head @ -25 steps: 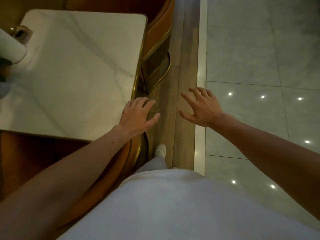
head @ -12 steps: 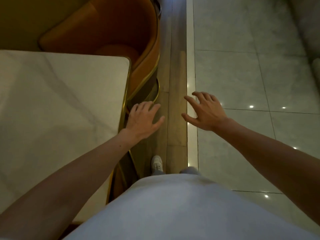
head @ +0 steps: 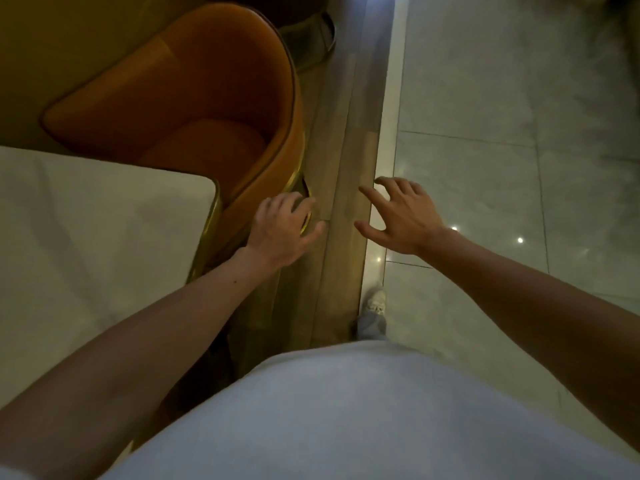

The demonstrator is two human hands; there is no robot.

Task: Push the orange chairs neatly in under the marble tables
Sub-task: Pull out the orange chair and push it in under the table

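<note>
Orange chair [head: 207,109] sits just beyond the marble counter [head: 86,244], seat tucked partly under its gold-edged corner. My left hand [head: 280,233] is beside the chair's back edge, fingers [head: 298,206] spread and released, possibly touching the gold trim, hard to tell. My right hand [head: 405,216] is apart from the chair over the wooden floor strip [head: 339,133], fingers loose, grasping nothing.

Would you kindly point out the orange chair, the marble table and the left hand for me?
orange chair [head: 207,98]: head view, inner backrest.
marble table [head: 86,220]: head view, bare top.
left hand [head: 280,233]: head view, back of the hand.
</note>
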